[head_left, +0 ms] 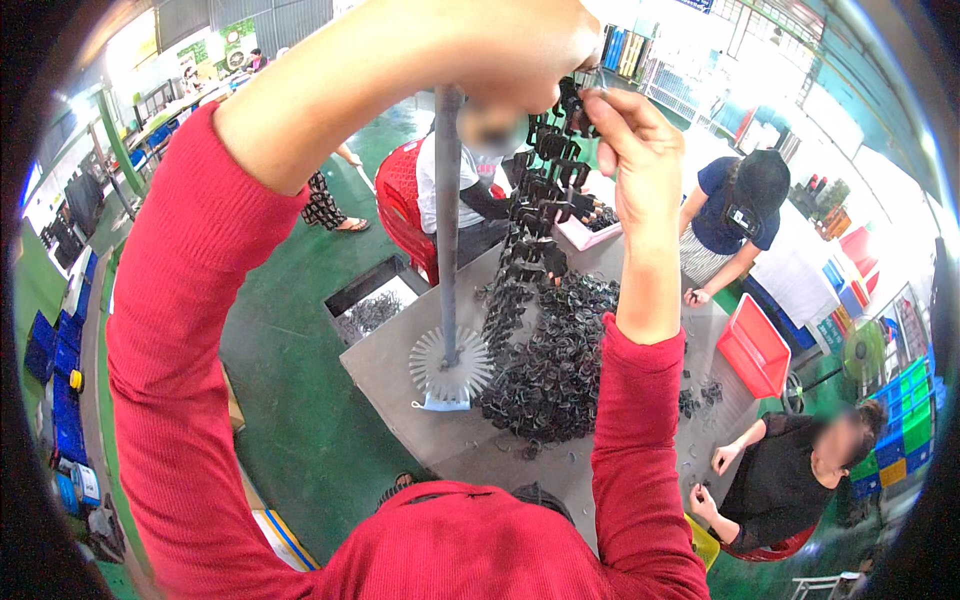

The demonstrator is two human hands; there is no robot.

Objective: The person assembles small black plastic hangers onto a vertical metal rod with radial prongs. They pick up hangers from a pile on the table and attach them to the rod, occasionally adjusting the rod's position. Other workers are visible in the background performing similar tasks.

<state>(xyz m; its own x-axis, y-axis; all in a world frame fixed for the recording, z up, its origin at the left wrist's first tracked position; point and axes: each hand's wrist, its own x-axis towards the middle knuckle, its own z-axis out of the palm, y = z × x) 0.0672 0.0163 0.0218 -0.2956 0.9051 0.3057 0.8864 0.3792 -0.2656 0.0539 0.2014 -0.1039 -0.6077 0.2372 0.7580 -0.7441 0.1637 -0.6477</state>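
Observation:
My left hand is raised at the top of the view, its fingers curled closed near the top of a hanging column of black parts. Opposite it, my right hand pinches with thumb and forefinger beside the topmost black parts. Something thin and shiny shows between the two hands, too small to name. Below the column, a heap of small curved black parts covers the middle of the grey table. Left of it stands a grey upright pole with a slotted round disc at its foot.
Across the table sits a person in a white top, near a pink tray. At the right are a person in a dark cap, a red tray and a person in black. A dark bin stands beyond the left edge.

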